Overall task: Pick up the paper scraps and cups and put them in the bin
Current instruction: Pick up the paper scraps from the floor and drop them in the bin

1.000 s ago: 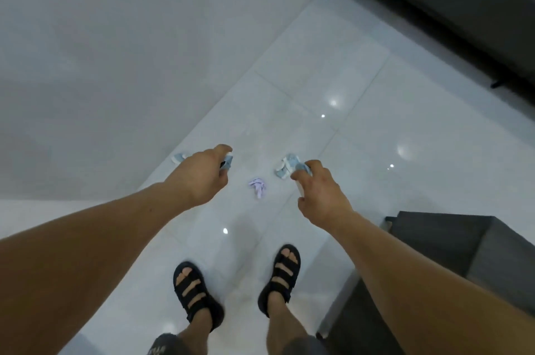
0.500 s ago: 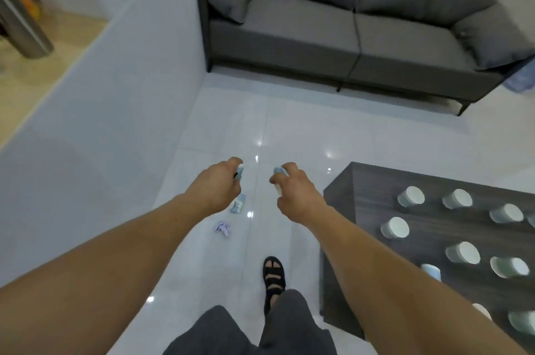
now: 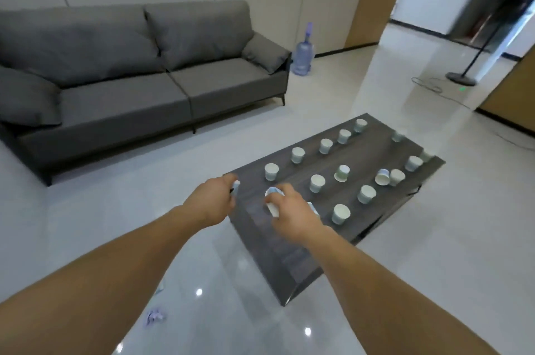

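Reaching over the worktop (image 3: 385, 207), the left hand (image 3: 212, 202) pinches a scrap (image 3: 236, 187); the right hand (image 3: 292, 210) has its grip closed on a cup (image 3: 272, 201). More cups (image 3: 341, 213) stand there; another scrap (image 3: 155, 316) lies on the floor (image 3: 101, 210).

Both bare arms reach forward over the near corner of the dark tabletop (image 3: 385, 149), the left hand (image 3: 212, 199) pinching a small pale scrap (image 3: 236, 187) and the right hand (image 3: 292, 211) closed around a crumpled paper cup (image 3: 272, 195). Many paper cups (image 3: 341, 212) stand in loose rows across the tabletop, one (image 3: 382, 176) lying tipped near its right edge. On the glossy floor (image 3: 144, 210) by the left forearm lies a purple paper scrap (image 3: 155, 316); a grey sofa (image 3: 130, 76) stands beyond.
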A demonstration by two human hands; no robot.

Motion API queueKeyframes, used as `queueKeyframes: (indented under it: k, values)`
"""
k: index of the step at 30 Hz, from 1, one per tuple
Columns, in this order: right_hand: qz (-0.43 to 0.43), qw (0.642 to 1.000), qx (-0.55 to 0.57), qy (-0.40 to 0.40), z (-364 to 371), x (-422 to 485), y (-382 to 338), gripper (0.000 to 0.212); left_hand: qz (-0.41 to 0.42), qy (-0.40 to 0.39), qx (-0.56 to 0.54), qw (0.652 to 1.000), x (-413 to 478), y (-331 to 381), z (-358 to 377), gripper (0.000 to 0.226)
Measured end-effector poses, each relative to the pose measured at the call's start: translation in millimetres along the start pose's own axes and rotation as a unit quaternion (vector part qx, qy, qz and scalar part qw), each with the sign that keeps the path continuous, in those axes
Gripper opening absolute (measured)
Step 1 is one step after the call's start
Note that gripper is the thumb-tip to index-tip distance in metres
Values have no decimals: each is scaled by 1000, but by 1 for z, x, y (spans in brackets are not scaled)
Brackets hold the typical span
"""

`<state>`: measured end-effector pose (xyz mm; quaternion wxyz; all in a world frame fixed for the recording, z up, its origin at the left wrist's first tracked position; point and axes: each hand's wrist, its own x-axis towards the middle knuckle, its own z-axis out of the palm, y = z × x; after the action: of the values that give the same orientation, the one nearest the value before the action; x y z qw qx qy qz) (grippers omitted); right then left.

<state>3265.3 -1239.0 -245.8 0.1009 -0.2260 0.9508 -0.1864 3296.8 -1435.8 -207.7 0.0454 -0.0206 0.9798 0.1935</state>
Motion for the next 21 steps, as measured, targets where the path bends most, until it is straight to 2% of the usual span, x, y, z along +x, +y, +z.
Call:
queueKeyframes:
  k: [6, 13, 17, 21]
  values:
    - [126, 990, 21, 61, -63, -92, 147, 43, 119, -56, 43, 990, 47, 163, 48, 21]
    - [261, 956, 32, 128, -132, -219, 315, 47, 262, -97, 52, 959, 74, 377, 129, 23]
    - [314, 936, 50, 149, -159, -264, 392, 52, 313, -104, 49, 943, 86, 462, 164, 16]
    - [354, 918, 55, 170, -178, -278, 454, 51, 344, -119, 57, 930, 118, 530, 188, 21]
